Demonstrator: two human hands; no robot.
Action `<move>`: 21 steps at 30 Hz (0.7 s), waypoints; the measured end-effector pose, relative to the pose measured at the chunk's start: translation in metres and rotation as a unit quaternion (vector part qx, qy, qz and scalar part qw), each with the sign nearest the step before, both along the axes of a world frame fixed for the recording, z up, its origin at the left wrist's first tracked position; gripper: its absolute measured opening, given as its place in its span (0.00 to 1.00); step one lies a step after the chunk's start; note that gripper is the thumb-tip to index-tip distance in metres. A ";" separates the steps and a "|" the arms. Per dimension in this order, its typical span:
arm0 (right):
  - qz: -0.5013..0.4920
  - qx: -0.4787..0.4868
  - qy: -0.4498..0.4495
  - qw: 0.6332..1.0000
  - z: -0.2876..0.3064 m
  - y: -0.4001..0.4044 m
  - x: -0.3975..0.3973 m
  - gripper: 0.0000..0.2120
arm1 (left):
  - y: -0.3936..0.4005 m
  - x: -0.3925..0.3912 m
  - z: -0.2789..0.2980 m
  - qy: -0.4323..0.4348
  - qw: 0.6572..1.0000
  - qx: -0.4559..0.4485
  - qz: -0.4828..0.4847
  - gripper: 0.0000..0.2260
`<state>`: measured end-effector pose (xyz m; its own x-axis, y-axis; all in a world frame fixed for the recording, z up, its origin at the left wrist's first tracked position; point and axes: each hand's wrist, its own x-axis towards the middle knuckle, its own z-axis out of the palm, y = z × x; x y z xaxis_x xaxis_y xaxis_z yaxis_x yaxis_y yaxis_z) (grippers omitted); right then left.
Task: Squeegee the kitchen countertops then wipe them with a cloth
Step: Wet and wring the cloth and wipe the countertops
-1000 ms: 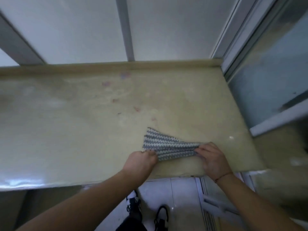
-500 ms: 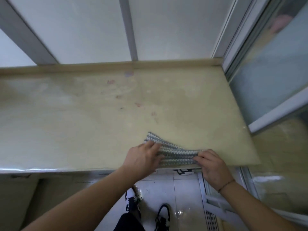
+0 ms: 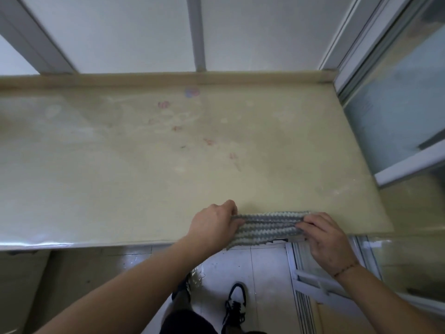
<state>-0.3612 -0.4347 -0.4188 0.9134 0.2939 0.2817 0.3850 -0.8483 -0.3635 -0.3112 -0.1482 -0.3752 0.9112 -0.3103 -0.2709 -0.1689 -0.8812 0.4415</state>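
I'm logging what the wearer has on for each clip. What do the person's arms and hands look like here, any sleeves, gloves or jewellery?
Both forearms are bare up to the frame edge, with no sleeves in view. The left hand and right hand wear no gloves, and no rings show. The only item is a thin dark bracelet around the right wrist.

— What lies behind the table [image 3: 101, 165]?

— Frosted white window panes [image 3: 134, 32] set in grey frames [image 3: 196, 32], with pale, even light coming through.

— And to the right?

— A sliding glass door [image 3: 395, 121] in a white frame, its track [image 3: 304, 307] running along the floor.

— The floor?

— Glossy white tiles [image 3: 267, 268] — they catch the light in bright patches.
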 end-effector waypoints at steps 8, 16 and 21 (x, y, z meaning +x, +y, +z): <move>-0.006 -0.030 0.055 0.998 0.010 0.007 0.002 0.10 | 0.001 -0.017 -0.024 -0.175 0.983 0.033 -0.053 0.14; 0.010 -0.007 0.038 0.999 0.009 0.039 0.006 0.08 | 0.036 -0.003 -0.012 -0.089 0.994 0.059 0.023 0.16; 0.068 0.046 0.054 0.995 0.012 0.107 0.013 0.12 | 0.103 0.005 0.002 -0.040 0.991 0.112 0.055 0.18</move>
<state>-0.3485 -0.3276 -0.4066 0.8934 0.3940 0.2157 0.4484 -0.7525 -0.4824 -0.3065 -0.0447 -0.3736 0.9573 -0.1487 -0.2478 -0.0934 -0.9706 0.2217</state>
